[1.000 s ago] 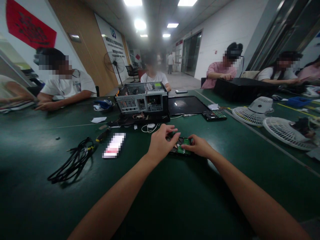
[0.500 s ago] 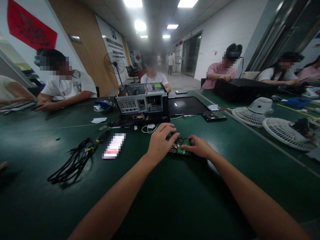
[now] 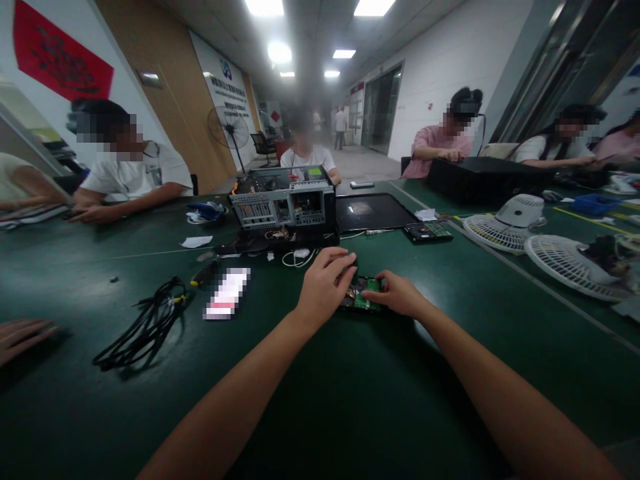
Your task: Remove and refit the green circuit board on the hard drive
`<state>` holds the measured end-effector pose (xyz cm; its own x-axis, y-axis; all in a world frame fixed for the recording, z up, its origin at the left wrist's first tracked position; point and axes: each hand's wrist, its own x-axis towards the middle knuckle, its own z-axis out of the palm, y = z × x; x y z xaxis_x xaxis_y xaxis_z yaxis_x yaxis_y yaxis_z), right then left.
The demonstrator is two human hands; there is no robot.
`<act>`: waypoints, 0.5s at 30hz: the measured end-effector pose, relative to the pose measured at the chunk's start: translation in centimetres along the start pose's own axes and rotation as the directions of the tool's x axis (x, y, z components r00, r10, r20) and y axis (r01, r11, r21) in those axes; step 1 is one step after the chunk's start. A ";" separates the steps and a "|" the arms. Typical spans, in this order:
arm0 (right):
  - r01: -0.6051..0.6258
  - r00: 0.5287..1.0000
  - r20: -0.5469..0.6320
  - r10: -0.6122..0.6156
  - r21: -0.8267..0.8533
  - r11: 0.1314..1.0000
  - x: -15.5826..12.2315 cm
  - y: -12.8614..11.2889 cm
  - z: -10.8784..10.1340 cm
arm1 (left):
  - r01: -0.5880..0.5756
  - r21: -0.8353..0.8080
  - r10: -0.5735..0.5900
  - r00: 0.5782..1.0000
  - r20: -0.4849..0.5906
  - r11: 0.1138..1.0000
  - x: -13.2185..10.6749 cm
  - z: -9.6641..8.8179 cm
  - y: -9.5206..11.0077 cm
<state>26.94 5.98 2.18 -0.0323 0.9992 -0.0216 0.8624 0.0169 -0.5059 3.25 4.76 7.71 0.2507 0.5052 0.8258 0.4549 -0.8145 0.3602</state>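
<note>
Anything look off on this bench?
The computer case stands open, a black panel flat beside it. The hard drive between left hand and right hand lies circuit board up. Black cable lies tangled.

An opened computer case (image 3: 283,203) stands toward the far edge of the green table (image 3: 350,413). A black side panel (image 3: 373,211) lies flat beside it, with a spare drive (image 3: 429,231) just past that. Black cables (image 3: 145,323) lie coiled toward the left edge (another person's hand (image 3: 20,337) rests there). Two white fans (image 3: 505,223) sit toward the right edge.
</note>
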 end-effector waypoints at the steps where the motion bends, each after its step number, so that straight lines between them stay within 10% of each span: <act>1: 0.000 1.000 0.001 0.000 0.002 1.000 0.0 0.0 0.0 | -0.001 -0.001 0.001 1.000 0.001 1.000 0.0 0.0 0.0; 15: -0.023 0.999 0.023 0.023 0.039 0.999 -0.3 -0.4 -0.2 | 0.163 -0.136 -0.153 0.985 0.079 0.977 0.0 -0.1 0.4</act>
<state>26.73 5.66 2.59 -0.0247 0.9983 -0.0531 0.8428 -0.0078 -0.5381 3.33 4.41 7.89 0.2451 0.6451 0.7237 0.3690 -0.7524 0.5457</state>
